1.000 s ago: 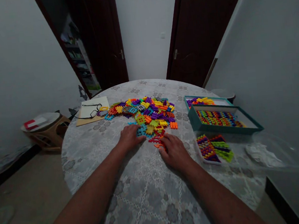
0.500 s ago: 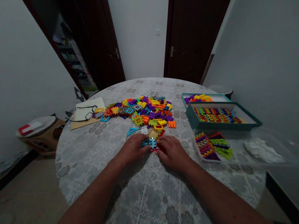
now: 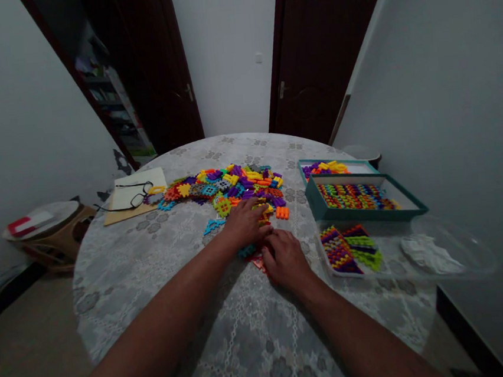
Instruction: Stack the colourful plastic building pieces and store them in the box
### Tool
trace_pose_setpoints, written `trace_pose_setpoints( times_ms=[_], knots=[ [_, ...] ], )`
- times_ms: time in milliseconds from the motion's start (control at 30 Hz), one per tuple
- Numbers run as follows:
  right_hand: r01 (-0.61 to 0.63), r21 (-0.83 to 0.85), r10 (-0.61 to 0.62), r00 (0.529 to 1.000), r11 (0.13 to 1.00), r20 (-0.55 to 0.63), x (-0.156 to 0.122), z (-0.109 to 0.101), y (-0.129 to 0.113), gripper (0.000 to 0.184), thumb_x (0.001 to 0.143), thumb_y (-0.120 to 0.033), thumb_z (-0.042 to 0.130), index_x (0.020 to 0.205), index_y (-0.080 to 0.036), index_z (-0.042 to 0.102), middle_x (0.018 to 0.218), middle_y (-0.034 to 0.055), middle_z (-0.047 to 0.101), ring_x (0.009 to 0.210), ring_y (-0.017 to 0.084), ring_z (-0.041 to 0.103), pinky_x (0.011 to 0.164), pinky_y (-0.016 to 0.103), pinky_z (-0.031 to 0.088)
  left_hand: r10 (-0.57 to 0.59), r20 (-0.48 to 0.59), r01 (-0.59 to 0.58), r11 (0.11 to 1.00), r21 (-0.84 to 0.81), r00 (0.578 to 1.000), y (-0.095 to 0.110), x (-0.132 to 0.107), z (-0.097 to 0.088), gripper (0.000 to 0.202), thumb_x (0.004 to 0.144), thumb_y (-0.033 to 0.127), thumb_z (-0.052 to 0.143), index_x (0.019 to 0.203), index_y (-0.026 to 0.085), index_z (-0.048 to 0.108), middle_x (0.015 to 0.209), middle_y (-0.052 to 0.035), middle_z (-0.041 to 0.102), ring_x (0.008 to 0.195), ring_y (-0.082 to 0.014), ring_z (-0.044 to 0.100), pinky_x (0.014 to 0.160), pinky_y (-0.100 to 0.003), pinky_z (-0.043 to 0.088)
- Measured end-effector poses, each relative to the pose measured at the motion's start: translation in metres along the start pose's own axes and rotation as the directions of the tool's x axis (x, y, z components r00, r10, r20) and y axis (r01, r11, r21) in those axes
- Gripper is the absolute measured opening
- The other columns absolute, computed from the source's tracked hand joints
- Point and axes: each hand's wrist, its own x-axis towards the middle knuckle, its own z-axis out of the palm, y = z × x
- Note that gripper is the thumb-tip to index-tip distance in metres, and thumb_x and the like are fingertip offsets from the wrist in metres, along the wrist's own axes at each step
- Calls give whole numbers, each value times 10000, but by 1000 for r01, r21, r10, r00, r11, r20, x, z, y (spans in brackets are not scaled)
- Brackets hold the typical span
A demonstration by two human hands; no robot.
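My left hand (image 3: 244,222) reaches over the near edge of a heap of colourful interlocking plastic building pieces (image 3: 209,189). Its fingers are stretched out over yellow pieces (image 3: 267,208), and nothing shows in its grip. Closer to me, my right hand (image 3: 285,257) has its fingers closed on a red building piece (image 3: 257,263), partly hidden beneath them. A teal piece (image 3: 246,250) lies under my left wrist, against the red one. To the left sits a blue piece (image 3: 214,225), and an orange piece (image 3: 282,213) rests just beyond my right hand.
On the right are a green box (image 3: 369,212) of joined pieces, a box lid (image 3: 360,167) with loose ones, and a clear plastic container (image 3: 330,264). A white crumpled bag (image 3: 431,255) lies farther right. Glasses (image 3: 137,199) rest on a notebook (image 3: 155,177) at left.
My left hand has left the teal piece and moved forward over the heap's near edge. My right hand stays by the red piece. The view has shifted slightly.
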Motion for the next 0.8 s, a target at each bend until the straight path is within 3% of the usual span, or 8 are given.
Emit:
trace_pose_setpoints(
  times_ms=[133,267,367,533,700,800],
  knots=[
    [11,-20,-11,1000,1000,-3,0,3,3,179,969,-200,636,1112,-223,740,1247,127,720,1226,305,615,1118,462,477,-40,2,40,999,19,999,-4,14,8,543,945,536,781,1416,269,738,1671,-136,532,1426,-401,564,1178,-559,498],
    [22,-42,-23,1000,999,-4,-1,5,4,204,955,-193,630,1129,-218,735,1282,135,705,1253,308,595,1137,464,464,14,12,-14,1000,20,1000,-10,9,8,446,999,481,724,1348,205,747,1633,-164,569,1450,-362,557,1211,-504,463],
    [5,-37,-5,1000,999,8,0,2,3,177,955,-183,614,1090,-205,725,1213,134,712,1203,304,604,1104,451,475,37,37,-39,999,31,999,-10,-4,1,404,1040,472,665,1336,205,730,1582,-158,615,1444,-331,571,1213,-465,439],
    [17,-46,-17,1000,999,9,0,-1,3,127,975,-185,593,1029,-200,707,1125,134,710,1128,297,615,1060,438,489,32,112,-34,999,12,993,-7,-34,-13,360,1102,446,548,1312,218,733,1346,-128,763,1248,-315,683,1127,-456,465],
    [85,-11,-84,996,996,7,0,-1,4,125,921,-137,625,990,-187,717,1119,140,722,1109,294,627,1060,450,504,-35,82,43,994,-97,996,-9,-66,-24,375,1141,403,451,1233,234,773,1206,-107,815,1146,-280,716,1083,-422,481],
    [180,74,-181,984,981,-2,1,-2,4,185,904,-116,625,1030,-192,737,1141,131,752,1151,297,642,1102,472,510,-1,107,21,981,-191,994,-8,-81,-30,431,1146,437,428,1180,219,798,1121,-113,827,1078,-286,731,1037,-423,503]
  ],
)
